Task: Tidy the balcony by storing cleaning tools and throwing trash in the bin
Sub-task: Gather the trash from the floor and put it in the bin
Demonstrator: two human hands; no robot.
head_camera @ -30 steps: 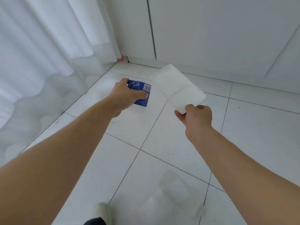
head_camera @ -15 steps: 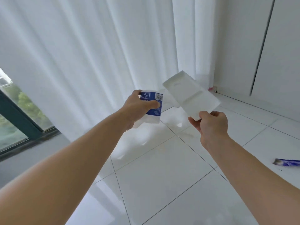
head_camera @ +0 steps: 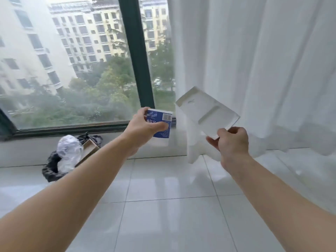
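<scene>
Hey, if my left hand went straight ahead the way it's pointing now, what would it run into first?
Probably the white curtain, or the window frame beside it; depth is unclear. The left hand, gripping the blue cup, points well right of the trash bag by the wall.

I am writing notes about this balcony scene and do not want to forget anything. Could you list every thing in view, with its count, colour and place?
carton: 1, blue and white, in the left hand
tray: 1, white, in the right hand, before the curtain
bin bag: 1, black, on the floor below the window, left
plastic wrap: 1, clear, crumpled, in the bin bag
cardboard box: 1, brown, tilted in the bin bag
curtain: 1, white, right
window frame: 1, dark green, behind
floor: 1, white tiles
left hand: 1, grips the carton
right hand: 1, pinches the tray's near edge
</scene>
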